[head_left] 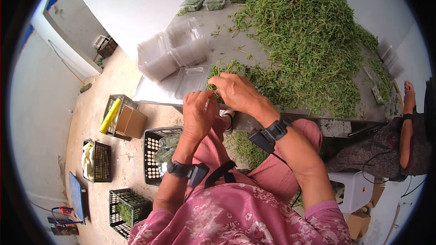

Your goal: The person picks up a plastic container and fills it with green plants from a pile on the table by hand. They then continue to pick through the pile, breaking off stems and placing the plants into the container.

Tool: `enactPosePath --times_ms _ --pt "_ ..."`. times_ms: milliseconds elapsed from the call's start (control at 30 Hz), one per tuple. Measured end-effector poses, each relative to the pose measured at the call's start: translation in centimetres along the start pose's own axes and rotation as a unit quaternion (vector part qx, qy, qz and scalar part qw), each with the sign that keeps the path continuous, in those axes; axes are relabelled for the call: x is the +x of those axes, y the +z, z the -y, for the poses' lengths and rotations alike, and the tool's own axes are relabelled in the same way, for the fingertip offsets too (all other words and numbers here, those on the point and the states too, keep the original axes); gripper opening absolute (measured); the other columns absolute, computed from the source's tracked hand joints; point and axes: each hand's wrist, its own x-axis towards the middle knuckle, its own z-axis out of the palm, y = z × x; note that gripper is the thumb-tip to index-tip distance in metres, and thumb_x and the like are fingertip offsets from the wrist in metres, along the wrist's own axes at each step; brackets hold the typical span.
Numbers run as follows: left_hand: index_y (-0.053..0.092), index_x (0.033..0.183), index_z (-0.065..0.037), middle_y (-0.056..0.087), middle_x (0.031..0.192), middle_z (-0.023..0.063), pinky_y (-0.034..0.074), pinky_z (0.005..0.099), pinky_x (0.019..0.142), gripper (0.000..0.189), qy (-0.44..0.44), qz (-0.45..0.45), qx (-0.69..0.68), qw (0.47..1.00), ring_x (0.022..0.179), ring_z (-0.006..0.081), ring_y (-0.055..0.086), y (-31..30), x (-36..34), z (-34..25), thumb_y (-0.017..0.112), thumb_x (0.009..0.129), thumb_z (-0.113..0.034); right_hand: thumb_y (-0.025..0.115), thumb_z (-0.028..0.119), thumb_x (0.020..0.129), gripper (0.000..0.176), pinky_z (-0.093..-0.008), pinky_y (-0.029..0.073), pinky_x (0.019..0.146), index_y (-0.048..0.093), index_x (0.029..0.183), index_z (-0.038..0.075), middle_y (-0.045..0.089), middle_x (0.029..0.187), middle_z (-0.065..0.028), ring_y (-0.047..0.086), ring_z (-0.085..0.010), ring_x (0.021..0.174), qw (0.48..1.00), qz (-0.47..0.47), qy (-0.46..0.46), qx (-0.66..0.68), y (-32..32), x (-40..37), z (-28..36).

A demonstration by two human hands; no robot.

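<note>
At the table's near edge, my right hand (238,91) is closed over a small bunch of leafy green stems (227,68). My left hand (199,111) meets it from the left, its fingers pinched together at the edge of the same greens; the fingertips are partly hidden. Just beyond my left hand lies an open clear plastic container (190,80). Stacks of clear plastic containers (156,56) stand behind it. To the right of my hands, a large heap of loose greens (309,41) covers much of the metal table (222,34).
Filled clear boxes (215,2) sit at the table's far left. On the floor to the left are black crates (152,154), a cardboard box (131,121) and a blue trolley (77,197). Another person's arm (407,127) is at the right, near a white stool (356,190).
</note>
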Motion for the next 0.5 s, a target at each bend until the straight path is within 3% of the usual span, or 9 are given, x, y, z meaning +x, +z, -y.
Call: enactPosePath --times_ms 233,500 --pt "0.063 0.092 -0.005 0.061 0.08 0.0101 0.043 0.0409 0.08 0.016 0.024 -0.017 0.065 0.997 0.081 0.0317 0.058 -0.41 0.3 -0.56 0.064 0.076 -0.004 0.054 0.006 0.084 0.009 -0.0447 0.051 0.07 0.062 0.089 0.006 0.06 0.084 -0.0164 0.063 -0.0381 0.081 0.998 0.052 -0.008 -0.033 0.66 0.08 -0.84" --pt "0.062 0.09 -0.005 0.062 0.082 0.0112 0.044 0.042 0.08 0.014 -0.008 -0.023 0.004 1.0 0.083 0.0329 0.059 -0.33 0.51 -0.54 0.062 0.077 0.0 0.054 0.01 0.086 0.009 -0.0435 0.051 0.069 0.062 0.087 0.006 0.061 0.083 -0.0141 0.063 -0.036 0.079 0.998 0.05 -0.023 -0.013 0.73 0.07 -0.32"
